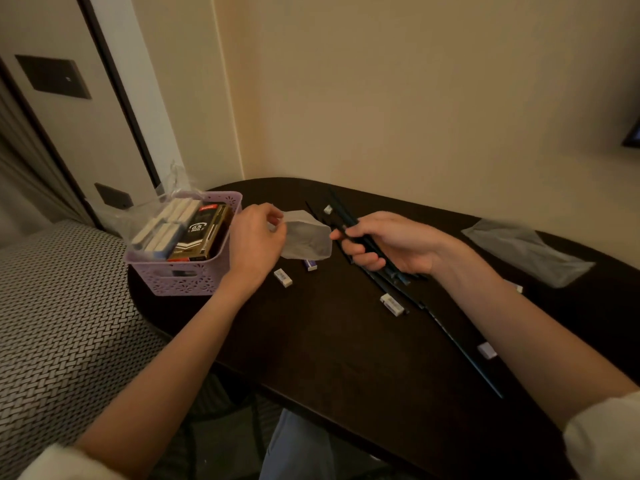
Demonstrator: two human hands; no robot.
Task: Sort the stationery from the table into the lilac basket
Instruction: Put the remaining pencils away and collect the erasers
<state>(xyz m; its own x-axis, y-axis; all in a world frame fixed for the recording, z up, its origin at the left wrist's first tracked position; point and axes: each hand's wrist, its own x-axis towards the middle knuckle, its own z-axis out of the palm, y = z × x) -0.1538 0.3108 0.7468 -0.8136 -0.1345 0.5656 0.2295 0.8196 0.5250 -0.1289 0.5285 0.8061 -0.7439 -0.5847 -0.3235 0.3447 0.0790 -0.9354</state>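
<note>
The lilac basket (187,278) stands at the dark table's left end, filled with eraser packs and a black-and-gold box of leads. My left hand (254,242) pinches the mouth of a small translucent plastic bag (306,237) just right of the basket. My right hand (384,242) grips a bundle of dark pencils (341,211) whose ends point up and away toward the wall, close to the bag's opening. More dark pencils (460,351) lie on the table below my right hand. Several white erasers lie loose, such as one (283,277) below the bag and another (392,304) near the pencils.
A second empty plastic bag (530,251) lies at the table's right. A clear bag (173,188) sticks up behind the basket. A patterned upholstered seat (62,323) sits left of the dark table (329,358). The wall runs close behind the table.
</note>
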